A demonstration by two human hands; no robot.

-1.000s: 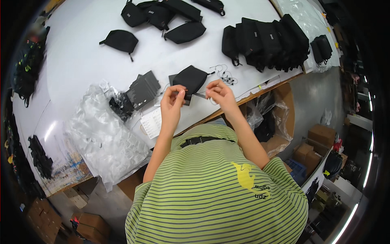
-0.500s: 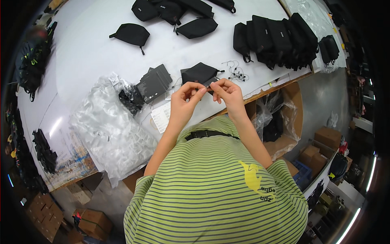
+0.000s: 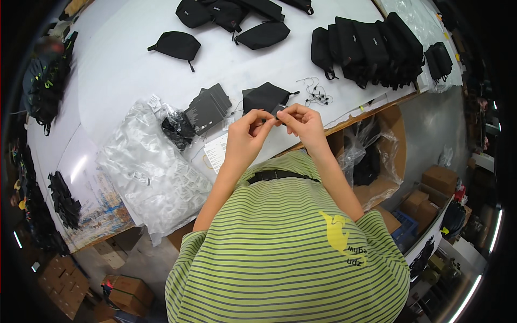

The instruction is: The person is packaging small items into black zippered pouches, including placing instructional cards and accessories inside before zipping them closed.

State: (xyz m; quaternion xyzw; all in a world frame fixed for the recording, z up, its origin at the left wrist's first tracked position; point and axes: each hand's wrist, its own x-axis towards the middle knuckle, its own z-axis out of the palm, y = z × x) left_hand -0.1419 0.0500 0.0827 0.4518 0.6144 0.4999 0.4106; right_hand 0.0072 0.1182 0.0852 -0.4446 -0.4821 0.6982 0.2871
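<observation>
Moved since a second ago: left hand (image 3: 246,132) and right hand (image 3: 305,127), which stood apart then, have come together, fingertips meeting just in front of a black pouch; a small dark card now shows at the fingertips
Table: broad white top (image 3: 121,70), stained and scuffed at its near left corner
Clear plastic bag: crumpled and bulky (image 3: 153,177), left of the left forearm, full of pale, glossy contents
Row of pouches: black, packed side by side (image 3: 369,51), on the right part of the table
Open carton: cardboard (image 3: 397,142), below the right table edge, with clear film and dark contents inside
Far pouches: a loose black group (image 3: 229,16) at the upper edge of view, one single pouch (image 3: 176,45) lying apart to its left
Hands: left thumb and forefinger bent toward each other, cannot tell what they grip; right thumb and forefinger pinched on the card
Black pouch: flat on the table (image 3: 264,97), directly beyond the hands
Dark grey cards: overlapping pile (image 3: 209,109), left of that pouch
White sheet: printed (image 3: 215,152), beside the left wrist
Thin black cords: loose tangle (image 3: 319,97), right of the pouch
Small dark card: at the right fingertips (image 3: 278,110), overlapping the pouch's near edge in view
</observation>
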